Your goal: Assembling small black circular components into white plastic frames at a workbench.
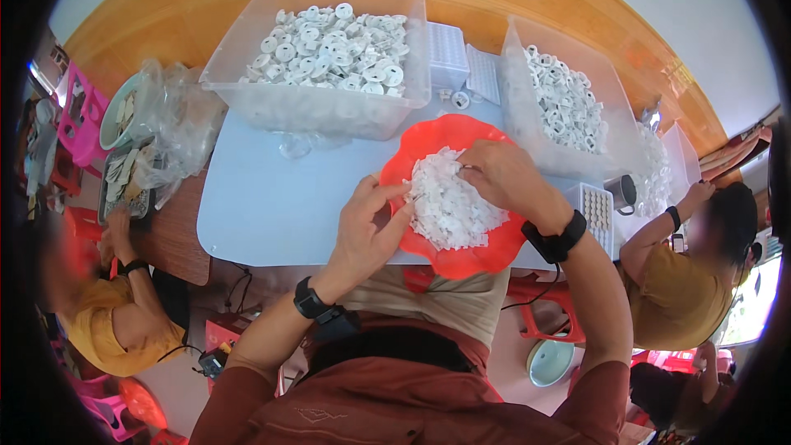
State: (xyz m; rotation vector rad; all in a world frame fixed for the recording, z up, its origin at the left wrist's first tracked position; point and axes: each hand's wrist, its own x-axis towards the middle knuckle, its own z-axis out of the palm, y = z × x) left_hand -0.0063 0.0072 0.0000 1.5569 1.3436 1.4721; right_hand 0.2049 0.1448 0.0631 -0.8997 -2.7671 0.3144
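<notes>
Have a red scalloped bowl (pixel 465 264) at the pale table (pixel 272 198), overlapping its near edge in view, with a heap of white pieces (pixel 453 206) inside. Have the left grip (pixel 362 227) at the bowl's left rim, with thumb and forefinger slightly parted and reaching to the heap's left edge; cannot tell about any hold on rim or piece. Have the right grip (pixel 511 177) over the far right rim, bent narrowly down into the heap; cannot tell about anything pinched, with fingertips partly hidden. Find the bowl between both grips, opening upward and nearly round; cannot single out a long axis. See the heap stretching from far left to near right. Beyond, see a large clear tub (pixel 313 111) on the left and a second tub (pixel 556 156) on the right.
</notes>
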